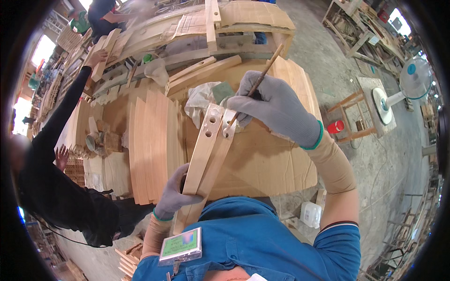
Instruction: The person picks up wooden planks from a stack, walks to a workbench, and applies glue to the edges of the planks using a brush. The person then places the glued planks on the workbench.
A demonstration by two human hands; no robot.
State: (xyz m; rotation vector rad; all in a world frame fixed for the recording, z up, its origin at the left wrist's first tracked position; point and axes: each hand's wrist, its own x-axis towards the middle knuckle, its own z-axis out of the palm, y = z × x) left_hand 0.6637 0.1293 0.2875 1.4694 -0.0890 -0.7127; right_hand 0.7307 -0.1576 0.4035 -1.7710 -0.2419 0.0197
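Observation:
My left hand (176,196), in a grey glove, is wrapped round two pale wooden slats (199,157) lying side by side and tilted away from me. Round holes show in their far ends. A thin brown stick (267,65) is gripped in my grey-gloved right hand (283,105) like a pencil. Its lower tip touches or hovers just over the holed end of the right-hand slat; I cannot tell which. Behind the slat ends lie a crumpled white cloth (194,105) and a green square pad (222,92) on a cardboard-covered surface (267,164).
Stacked boards (152,145) stand left of the cardboard, with more boards (297,84) at its far right. Across from me is a long workbench (255,14). A person in black (61,187) reaches in from the left. A white fan (384,105) stands on the right.

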